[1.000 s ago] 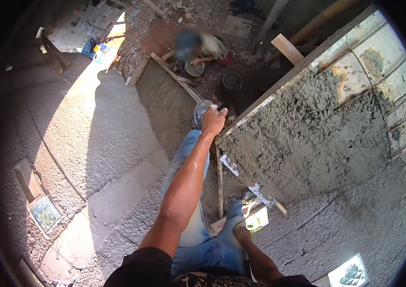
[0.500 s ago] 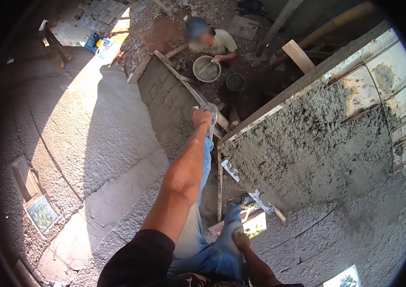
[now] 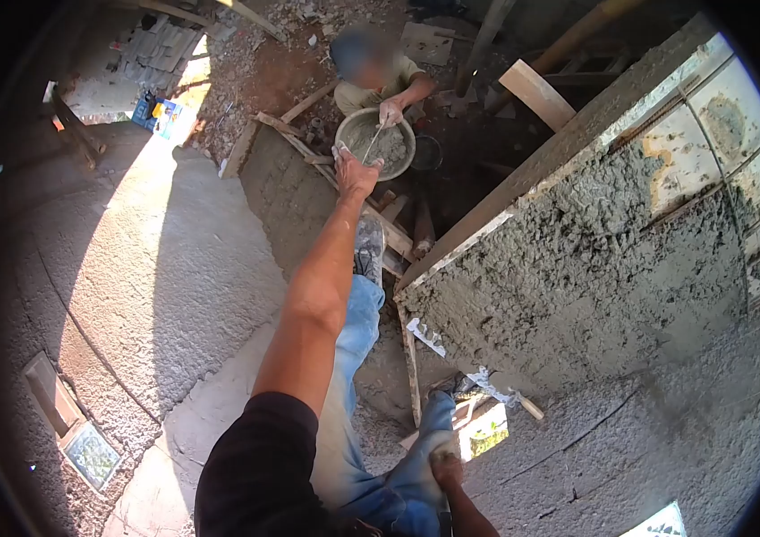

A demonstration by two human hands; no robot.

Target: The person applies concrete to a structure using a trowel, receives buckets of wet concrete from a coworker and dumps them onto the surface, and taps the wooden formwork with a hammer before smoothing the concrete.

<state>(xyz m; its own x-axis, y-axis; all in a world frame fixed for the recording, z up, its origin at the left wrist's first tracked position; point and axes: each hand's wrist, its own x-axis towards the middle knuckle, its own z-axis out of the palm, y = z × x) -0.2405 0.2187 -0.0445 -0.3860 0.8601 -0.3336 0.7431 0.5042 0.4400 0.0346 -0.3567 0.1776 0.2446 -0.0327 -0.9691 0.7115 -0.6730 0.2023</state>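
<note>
My left hand (image 3: 357,174) reaches forward to the near rim of a round bucket (image 3: 409,143) that holds grey wet mortar. Its fingers and thumb are apart at the rim, beside the lower end of the thin wire handle (image 3: 374,141). Across the bucket a co-worker (image 3: 366,89) has one hand at the upper part of that handle. Low in the view, my right hand (image 3: 445,467) rests on my bent, jeans-covered right leg; its fingers are too dark and small to make out.
Rough wet concrete (image 3: 559,268) covers the slope at right, bordered by a long board (image 3: 523,192). A wood-handled tool (image 3: 530,407) lies below it. Narrow timbers (image 3: 384,228) edge the opening near my front foot. A dark bucket (image 3: 428,153) stands behind the mortar bucket.
My left hand has moved from near my front foot out to the bucket. The co-worker has raised the mortar bucket toward me, and it looks larger and nearer.
</note>
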